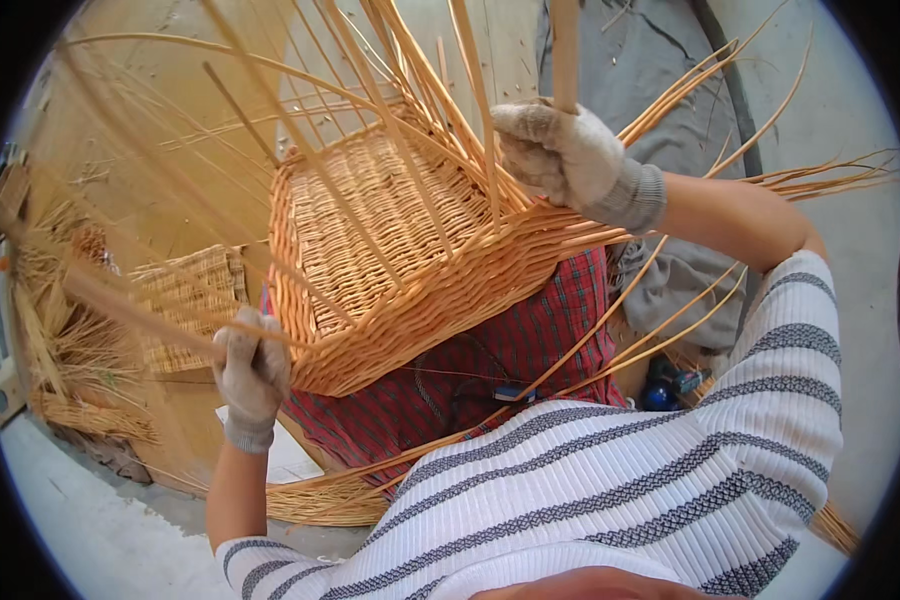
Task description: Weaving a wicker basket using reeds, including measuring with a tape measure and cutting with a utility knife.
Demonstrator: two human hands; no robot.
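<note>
A half-woven wicker basket (pixel 410 300) rests tilted on my lap, over a red plaid cloth (pixel 470 370). Long thin willow rods (pixel 400 150) rise from its rim. My left hand (pixel 253 365), in a grey-white work glove, is closed around a thick pale wooden stake (pixel 145 315) at the near left corner; that stake is blurred toward its tip. At the right corner my gloved right hand (pixel 570 155) grips another thick upright stake (pixel 565 55). Loose weaving rods (pixel 625 300) trail from the basket's right side past my right arm.
To the left lie a flat woven panel (pixel 185 305) and piles of straw-coloured strips (pixel 80 350). A bundle of rods (pixel 325 500) sits by my left elbow. Grey cloth (pixel 630 70) covers the floor at the far right. A blue-and-dark power tool (pixel 670 383) is beside my lap.
</note>
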